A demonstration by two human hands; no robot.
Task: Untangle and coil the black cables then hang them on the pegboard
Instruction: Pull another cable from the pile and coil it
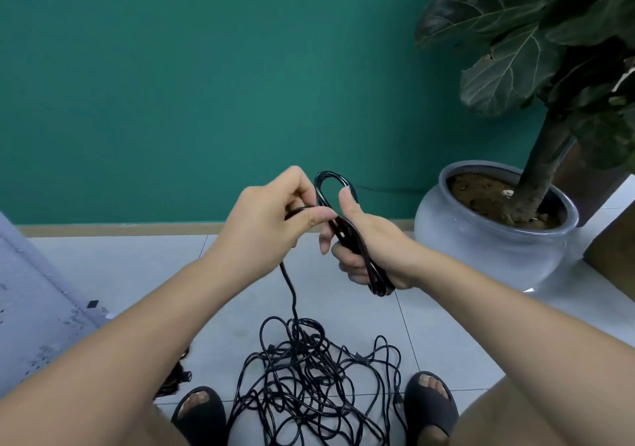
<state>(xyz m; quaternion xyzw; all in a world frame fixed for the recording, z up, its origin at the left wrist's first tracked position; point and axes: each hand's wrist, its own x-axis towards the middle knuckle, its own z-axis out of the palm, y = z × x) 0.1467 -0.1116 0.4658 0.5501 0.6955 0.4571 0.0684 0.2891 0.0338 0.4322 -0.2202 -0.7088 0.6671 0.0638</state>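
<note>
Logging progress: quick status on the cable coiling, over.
Right hand grips the coil. Left hand pinches the strand feeding it. Tangled pile on floor between the feet.

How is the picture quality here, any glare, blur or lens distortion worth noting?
Head view: soft, even light, faint shadows on the floor; small highlights on the glazed pot and the top loop of the coil; wide-angle stretch swells both forearms toward the bottom corners; slightly soft overall, yet no motion smear on the left hand or right hand.
</note>
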